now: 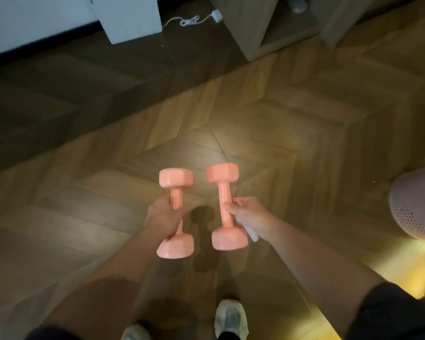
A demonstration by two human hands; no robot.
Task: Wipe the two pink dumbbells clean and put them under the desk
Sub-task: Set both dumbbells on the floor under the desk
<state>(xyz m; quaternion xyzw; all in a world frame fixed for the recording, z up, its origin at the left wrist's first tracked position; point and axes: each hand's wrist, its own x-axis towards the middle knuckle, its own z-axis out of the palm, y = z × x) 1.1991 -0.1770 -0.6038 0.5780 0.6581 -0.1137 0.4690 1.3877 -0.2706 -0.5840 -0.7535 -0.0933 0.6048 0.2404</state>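
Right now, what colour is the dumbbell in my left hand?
The dumbbell is salmon pink; the head view shows it.

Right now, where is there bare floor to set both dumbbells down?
Bare floor lies ahead of the dumbbells, up to the wooden unit, and across the left below the white box. Crowded: the cable beside the unit, the mesh object at right, the shoes below.

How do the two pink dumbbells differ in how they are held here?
The left dumbbell is wrapped by the left hand, hiding much of its handle; the right dumbbell is gripped from the side by the right hand, leaving most of its handle visible. The right hand also holds a white item beside its dumbbell; the left hand holds only its dumbbell. Both are pink and alike in shape.
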